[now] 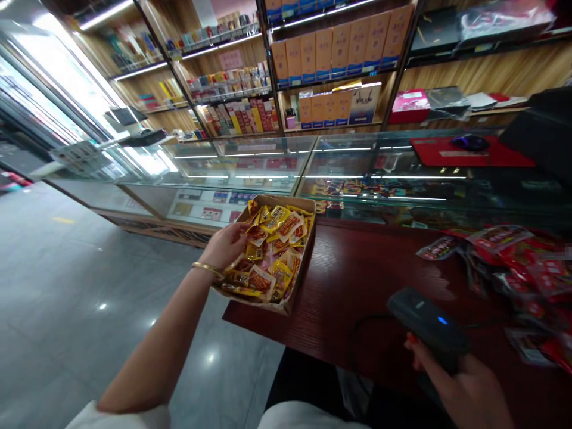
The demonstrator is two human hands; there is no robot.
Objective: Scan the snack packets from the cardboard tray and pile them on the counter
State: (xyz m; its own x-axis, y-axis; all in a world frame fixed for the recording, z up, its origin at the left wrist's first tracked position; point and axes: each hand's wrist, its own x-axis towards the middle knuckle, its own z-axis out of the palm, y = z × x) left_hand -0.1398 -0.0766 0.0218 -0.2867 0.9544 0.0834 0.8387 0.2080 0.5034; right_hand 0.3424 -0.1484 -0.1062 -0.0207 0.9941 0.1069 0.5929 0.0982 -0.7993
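Observation:
A shallow cardboard box point(298, 280) full of small yellow and brown snack packets point(274, 238) stands at the left end of the dark red table, partly past its edge. My left hand point(227, 245), with a gold bangle at the wrist, is closed over the box's left rim. Its fingertips rest inside against the packets; whether they also pinch one is unclear. At lower right, my right hand point(460, 378) is wrapped around the handle of a black barcode scanner point(426, 322) with a blue light on top. The scanner is held above the table and points toward the upper left.
Red and clear snack packets point(527, 262) lie heaped on the table point(348, 268) at right. Behind runs a glass display counter point(250, 161), bearing a red mat point(433, 152) with a mouse point(470, 142). Shelves of boxes point(339, 47) line the wall. Tiled floor point(134, 298) lies left.

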